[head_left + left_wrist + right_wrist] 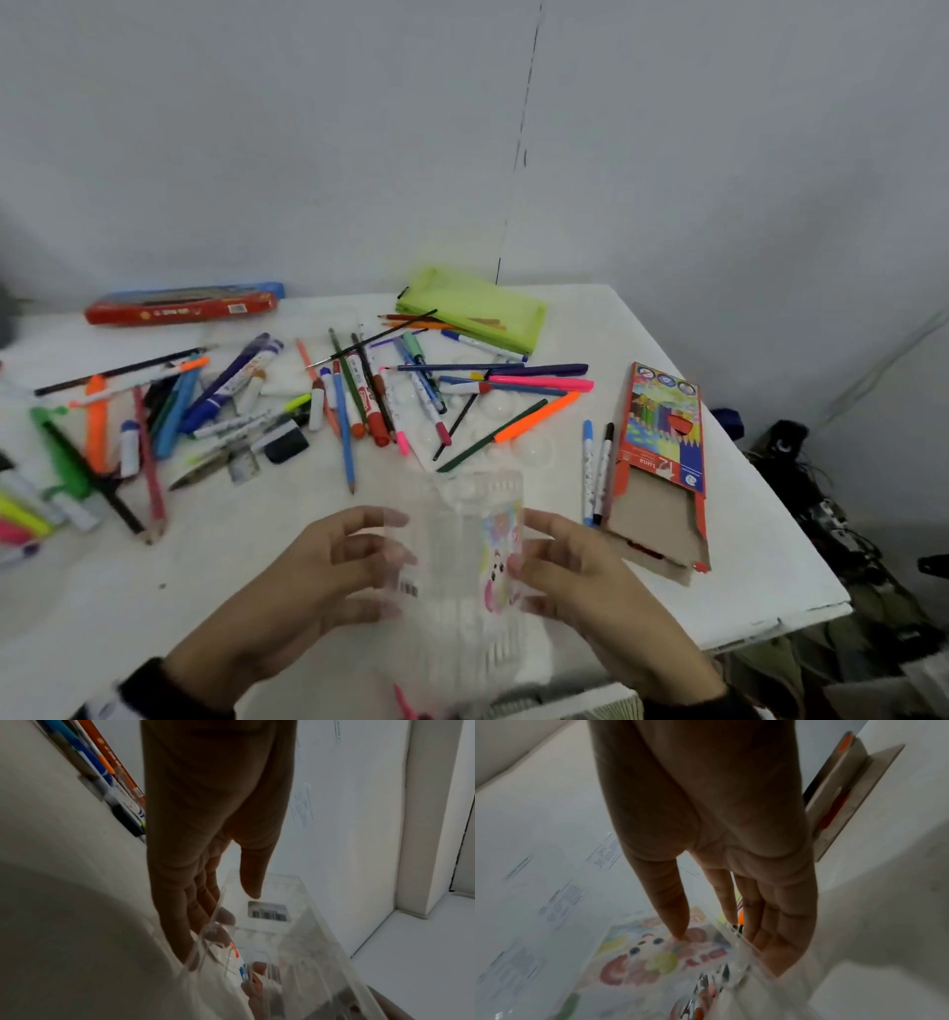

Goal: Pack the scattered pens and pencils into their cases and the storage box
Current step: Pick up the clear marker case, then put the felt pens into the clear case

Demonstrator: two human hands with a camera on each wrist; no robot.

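A clear plastic pen case (462, 560) with a cartoon sticker and a barcode label hangs low over the table's near edge between both hands. My left hand (387, 555) pinches its left side; in the left wrist view the left hand (236, 908) has its thumb on top near the barcode and its fingers beneath the clear case (282, 933). My right hand (529, 560) holds the right side; the right wrist view shows this right hand (718, 935) with its thumb on the sticker of the clear case (654, 959). Scattered pens and pencils (359, 395) cover the table's middle and left.
A green zip pouch (477, 308) lies at the back centre, and a red flat case (179, 306) at the back left. An open coloured-pencil carton (662, 462) lies at the right with two felt pens (595, 473) beside it. The table edge (770, 539) runs close to the carton.
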